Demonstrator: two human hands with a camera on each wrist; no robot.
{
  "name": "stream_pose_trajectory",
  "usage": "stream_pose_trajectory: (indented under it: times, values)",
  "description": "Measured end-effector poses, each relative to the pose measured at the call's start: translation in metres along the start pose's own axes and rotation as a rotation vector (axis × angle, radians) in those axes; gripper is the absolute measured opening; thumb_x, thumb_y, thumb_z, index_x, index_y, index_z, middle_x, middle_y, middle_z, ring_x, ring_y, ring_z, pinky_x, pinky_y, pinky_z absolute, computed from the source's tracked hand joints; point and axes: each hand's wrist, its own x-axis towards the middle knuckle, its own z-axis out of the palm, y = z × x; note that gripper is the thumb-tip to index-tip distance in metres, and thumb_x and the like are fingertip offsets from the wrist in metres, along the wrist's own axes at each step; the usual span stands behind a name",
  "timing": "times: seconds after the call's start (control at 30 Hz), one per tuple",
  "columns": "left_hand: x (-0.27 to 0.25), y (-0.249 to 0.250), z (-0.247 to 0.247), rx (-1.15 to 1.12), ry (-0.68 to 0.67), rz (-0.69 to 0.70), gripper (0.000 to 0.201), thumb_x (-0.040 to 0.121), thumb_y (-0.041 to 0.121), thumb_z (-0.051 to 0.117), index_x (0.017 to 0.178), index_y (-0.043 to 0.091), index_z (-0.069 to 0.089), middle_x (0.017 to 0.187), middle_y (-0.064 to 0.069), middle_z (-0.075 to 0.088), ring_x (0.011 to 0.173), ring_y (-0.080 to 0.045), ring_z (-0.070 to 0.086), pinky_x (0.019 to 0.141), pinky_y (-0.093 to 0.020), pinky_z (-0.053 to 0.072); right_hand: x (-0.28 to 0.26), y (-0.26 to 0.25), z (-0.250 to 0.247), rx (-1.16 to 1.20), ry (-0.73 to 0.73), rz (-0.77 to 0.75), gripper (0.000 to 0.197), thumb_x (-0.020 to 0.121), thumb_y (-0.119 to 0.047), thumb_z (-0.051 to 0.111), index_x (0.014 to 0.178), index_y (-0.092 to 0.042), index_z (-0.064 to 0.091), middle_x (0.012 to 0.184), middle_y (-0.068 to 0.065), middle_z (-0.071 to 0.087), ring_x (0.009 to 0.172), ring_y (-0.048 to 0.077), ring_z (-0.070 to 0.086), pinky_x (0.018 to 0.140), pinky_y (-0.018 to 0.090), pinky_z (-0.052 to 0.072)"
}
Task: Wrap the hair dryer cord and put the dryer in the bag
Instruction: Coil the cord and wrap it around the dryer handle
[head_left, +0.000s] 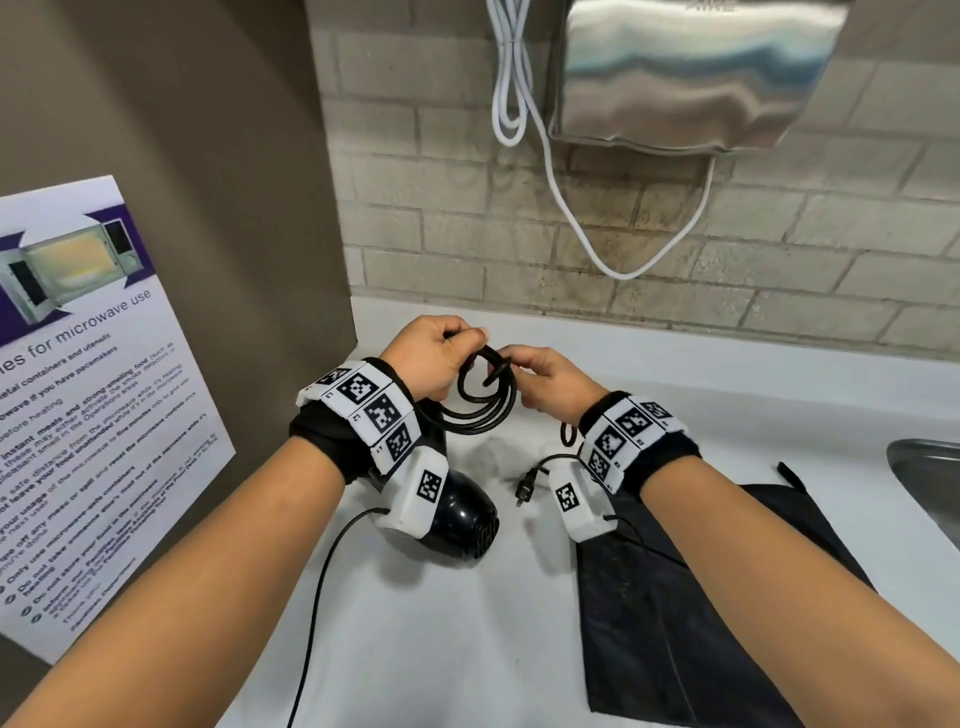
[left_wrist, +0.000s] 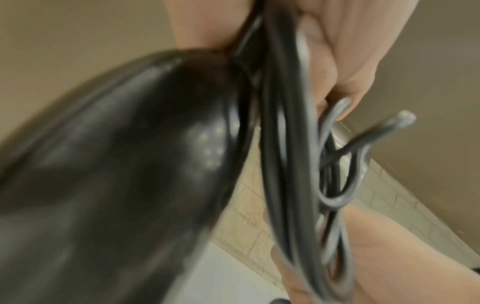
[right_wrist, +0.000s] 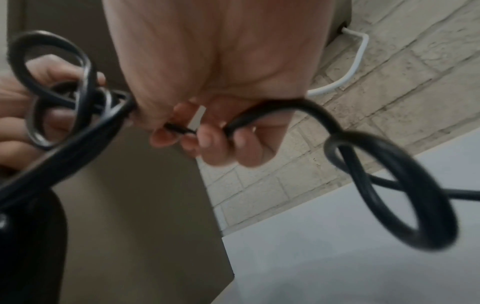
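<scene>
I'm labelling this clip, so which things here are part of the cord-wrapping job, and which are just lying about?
Part of the job:
left hand and right hand, both gripping the cord
cord, partly coiled
plug
hair dryer
bag

Just lying about:
hand dryer
white cable
microwave notice
sink

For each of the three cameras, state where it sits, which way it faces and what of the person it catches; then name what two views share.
Head: on the head, looking forward and down at the counter; both forearms, left hand and right hand gripping the cord.
Left wrist: under the left wrist, looking along the palm; fingers, dryer close up.
Right wrist: under the right wrist, looking along the hand; curled fingers, the left hand at the left edge.
Shared: all three show the cord's coils; head and left wrist show the dryer.
</scene>
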Motion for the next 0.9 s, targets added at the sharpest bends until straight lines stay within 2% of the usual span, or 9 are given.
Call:
stream_pose_trajectory:
  times: [0.1, 0.23, 0.3, 0.4, 0.53, 0.67, 0.73, 0.8, 0.9]
  values:
    - [-0.004, 0.004, 0.004, 0.023, -0.083, 0.006, 0.03, 0.095, 0.015, 0.046, 0.066, 0.011, 0.049, 0.052, -0.006, 0.032, 0.024, -0.006, 0.021, 0.034, -0.01, 0.018, 0.008, -0.002, 0.003, 0.009, 0.112, 0.003, 0.02, 0.095, -0.004, 0.044, 0.098, -0.004, 0.064, 0.041, -0.022, 0.053, 0.039, -0.006, 0.046, 0.044, 0.009, 0.035]
    - [-0.006, 0.004, 0.004, -0.008, -0.061, 0.011, 0.027, 0.094, 0.013, 0.048, 0.067, 0.012, 0.047, 0.048, -0.002, 0.032, 0.026, -0.006, 0.018, 0.035, -0.009, 0.015, 0.021, 0.011, -0.003, -0.159, 0.186, 0.134, 0.024, 0.086, -0.035, 0.057, 0.065, -0.028, 0.065, 0.061, -0.014, 0.06, 0.071, 0.007, 0.055, 0.08, 0.037, 0.048]
    - [-0.005, 0.002, 0.0, -0.06, -0.018, 0.005, 0.026, 0.094, 0.013, 0.048, 0.068, 0.012, 0.047, 0.043, 0.003, 0.035, 0.027, -0.005, 0.017, 0.035, -0.009, 0.015, 0.018, 0.014, -0.008, -0.287, 0.217, 0.231, 0.025, 0.087, -0.044, 0.055, 0.069, -0.03, 0.063, 0.069, -0.014, 0.06, 0.08, 0.012, 0.057, 0.082, 0.033, 0.045]
    - [-0.004, -0.001, -0.005, -0.112, 0.045, -0.001, 0.026, 0.095, 0.013, 0.048, 0.068, 0.012, 0.048, 0.053, -0.004, 0.036, 0.027, -0.005, 0.018, 0.034, -0.008, 0.017, 0.011, 0.015, -0.009, -0.36, 0.219, 0.269, 0.025, 0.088, -0.047, 0.052, 0.073, -0.029, 0.062, 0.076, -0.009, 0.061, 0.082, 0.015, 0.056, 0.076, 0.026, 0.04]
    - [-0.005, 0.001, -0.002, -0.09, 0.037, 0.01, 0.024, 0.094, 0.011, 0.047, 0.07, 0.012, 0.047, 0.058, -0.007, 0.034, 0.026, -0.004, 0.018, 0.033, -0.008, 0.017, 0.009, 0.022, 0.0, -0.319, 0.14, 0.335, 0.027, 0.088, -0.043, 0.053, 0.07, -0.026, 0.065, 0.085, -0.004, 0.063, 0.091, 0.019, 0.059, 0.086, 0.031, 0.045]
    - [-0.003, 0.002, 0.0, -0.081, 0.017, 0.01, 0.023, 0.095, 0.013, 0.046, 0.072, 0.012, 0.048, 0.057, -0.006, 0.035, 0.026, -0.004, 0.019, 0.033, -0.008, 0.018, 0.01, 0.011, 0.009, -0.19, 0.122, 0.176, 0.026, 0.088, -0.024, 0.057, 0.064, -0.02, 0.064, 0.047, -0.013, 0.05, 0.057, 0.01, 0.047, 0.062, 0.023, 0.04]
    - [-0.003, 0.002, -0.001, -0.106, 0.008, 0.007, 0.025, 0.096, 0.014, 0.045, 0.072, 0.012, 0.047, 0.053, -0.004, 0.038, 0.026, -0.004, 0.019, 0.033, -0.008, 0.017, 0.01, 0.002, 0.009, -0.067, 0.081, 0.125, 0.027, 0.091, -0.014, 0.053, 0.072, -0.026, 0.068, 0.043, -0.014, 0.047, 0.048, 0.004, 0.043, 0.05, 0.016, 0.037]
    - [-0.004, 0.003, -0.002, -0.129, -0.031, 0.003, 0.025, 0.097, 0.015, 0.044, 0.072, 0.012, 0.046, 0.041, 0.004, 0.046, 0.026, -0.004, 0.018, 0.034, -0.008, 0.016, 0.01, -0.001, 0.006, -0.027, 0.026, 0.113, 0.048, 0.092, -0.01, 0.049, 0.057, -0.036, 0.067, 0.046, -0.01, 0.041, 0.045, 0.007, 0.035, 0.042, 0.019, 0.03]
    - [-0.007, 0.006, 0.003, -0.104, -0.09, 0.02, 0.026, 0.097, 0.014, 0.043, 0.072, 0.013, 0.045, 0.034, 0.008, 0.043, 0.024, -0.003, 0.02, 0.033, -0.007, 0.018, 0.011, -0.004, -0.001, 0.006, -0.05, 0.139, 0.046, 0.09, -0.01, 0.056, 0.046, -0.024, 0.063, 0.036, -0.011, 0.034, 0.036, 0.002, 0.028, 0.04, 0.016, 0.026]
